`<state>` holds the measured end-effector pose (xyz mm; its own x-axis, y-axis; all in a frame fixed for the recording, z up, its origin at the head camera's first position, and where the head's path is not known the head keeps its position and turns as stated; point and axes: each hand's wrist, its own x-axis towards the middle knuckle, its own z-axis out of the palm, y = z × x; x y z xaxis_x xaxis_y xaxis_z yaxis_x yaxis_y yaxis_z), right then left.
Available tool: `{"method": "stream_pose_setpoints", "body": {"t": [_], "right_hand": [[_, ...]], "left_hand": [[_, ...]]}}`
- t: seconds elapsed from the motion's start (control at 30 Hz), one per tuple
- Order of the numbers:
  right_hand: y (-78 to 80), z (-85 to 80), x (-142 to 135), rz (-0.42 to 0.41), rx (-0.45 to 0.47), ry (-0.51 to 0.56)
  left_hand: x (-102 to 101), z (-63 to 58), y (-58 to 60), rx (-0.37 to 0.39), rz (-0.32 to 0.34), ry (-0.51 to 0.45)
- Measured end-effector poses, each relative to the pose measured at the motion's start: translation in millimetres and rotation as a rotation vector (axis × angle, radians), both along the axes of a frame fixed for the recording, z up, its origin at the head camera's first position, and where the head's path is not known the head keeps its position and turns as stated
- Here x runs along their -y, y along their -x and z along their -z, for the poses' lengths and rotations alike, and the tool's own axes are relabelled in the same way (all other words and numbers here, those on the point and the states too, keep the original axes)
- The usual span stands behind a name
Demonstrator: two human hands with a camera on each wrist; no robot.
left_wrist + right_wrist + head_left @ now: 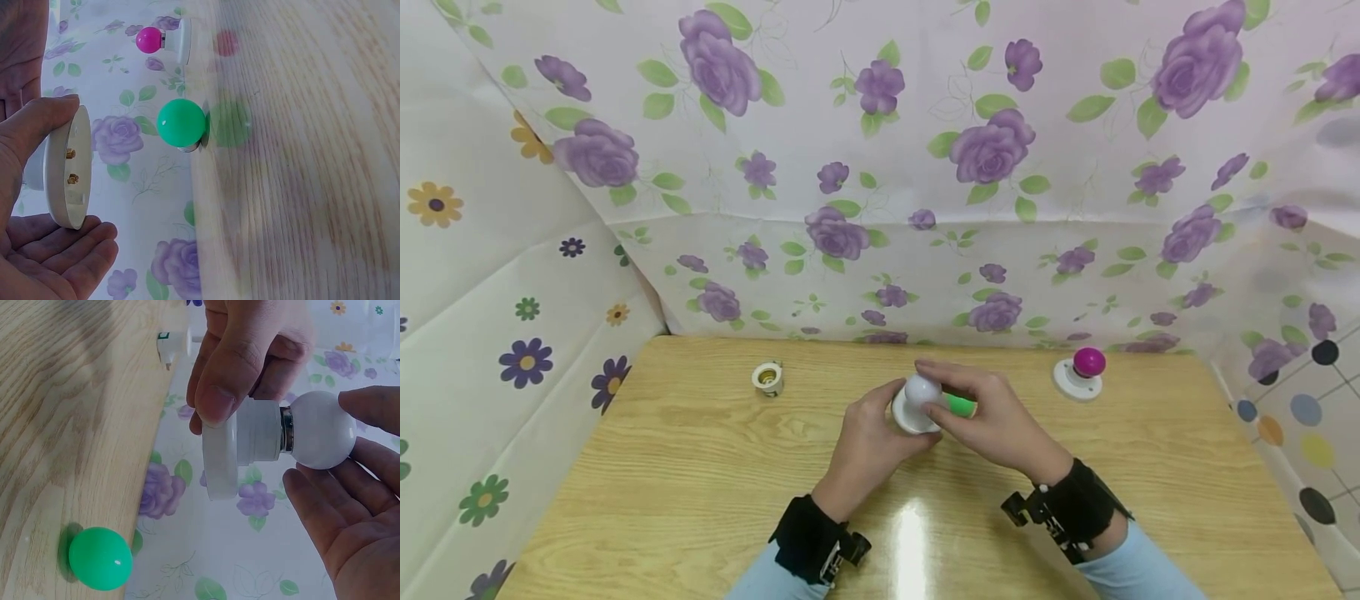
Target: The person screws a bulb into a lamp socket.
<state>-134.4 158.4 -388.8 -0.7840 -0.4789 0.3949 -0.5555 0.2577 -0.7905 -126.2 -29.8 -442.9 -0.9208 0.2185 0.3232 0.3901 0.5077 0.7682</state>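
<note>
My left hand (871, 433) grips a white round lamp socket (220, 456) by the rim of its base, held above the table. Two brass screws show on the underside of that base in the left wrist view. A white bulb (322, 430) sits in the socket, with a thin band of its metal collar visible. Thumb and fingers of my right hand (988, 412) pinch the white bulb from both sides. Close behind the hands, a green bulb (181, 122) lies on the table, partly hidden by the right hand in the head view.
Toward the back right of the wooden table (700, 500) stands a magenta bulb (1089, 362) in a white round socket (1077, 383). A small white socket (768, 378) stands at the back left. Flowered cloth (850, 167) hangs behind the table.
</note>
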Motion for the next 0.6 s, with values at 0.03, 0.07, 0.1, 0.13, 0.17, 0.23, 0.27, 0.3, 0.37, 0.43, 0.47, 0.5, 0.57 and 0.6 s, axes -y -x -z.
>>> {"method": "stream_pose_setpoints", "body": {"t": [0.03, 0.07, 0.1, 0.13, 0.17, 0.23, 0.27, 0.3, 0.37, 0.43, 0.47, 0.5, 0.57, 0.6], "right_hand": [[0.5, 0.8, -0.4, -0.002, 0.005, -0.001], [1.1, 1.8, -0.9, -0.004, 0.011, 0.000], [1.5, 2.6, -1.4, -0.004, 0.017, 0.001], [1.6, 3.1, -1.6, -0.006, 0.021, 0.006], [1.7, 3.5, -1.9, -0.007, 0.024, 0.010], [1.3, 3.2, -1.9, -0.005, 0.027, 0.021], [1.3, 3.3, -1.8, -0.001, 0.029, 0.025], [1.1, 3.0, -1.6, 0.004, 0.029, 0.029], [0.9, 3.1, -1.2, 0.015, 0.028, 0.036], [0.5, 3.0, -0.3, 0.027, 0.027, 0.047], [0.4, 3.1, 0.1, 0.035, 0.026, 0.050], [0.1, 3.3, 0.5, 0.042, 0.024, 0.053], [-0.3, 4.0, 1.2, 0.057, 0.023, 0.060], [-0.5, 4.3, 1.5, 0.064, 0.022, 0.061]], "left_hand": [[0.0, -0.1, -0.1, -0.001, 0.000, 0.002], [0.1, -0.2, -0.1, 0.000, -0.001, 0.003], [0.2, -0.4, -0.2, 0.000, -0.001, 0.004], [0.2, -0.4, -0.1, 0.001, -0.001, 0.005], [0.2, -0.4, -0.1, 0.001, 0.000, 0.006], [0.1, -0.3, 0.1, 0.006, 0.000, 0.005], [0.1, -0.3, 0.2, 0.011, 0.000, 0.005], [0.0, -0.3, 0.2, 0.014, 0.000, 0.005], [0.1, -0.2, 0.2, 0.017, 0.002, 0.003], [0.3, -0.2, 0.3, 0.017, 0.003, 0.001], [0.5, 0.0, 0.4, 0.014, 0.004, 0.001], [0.6, 0.1, 0.5, 0.013, 0.005, 0.000], [0.6, 0.8, 0.7, 0.012, 0.005, -0.003], [0.6, 1.1, 0.8, 0.010, 0.006, -0.004]]}}
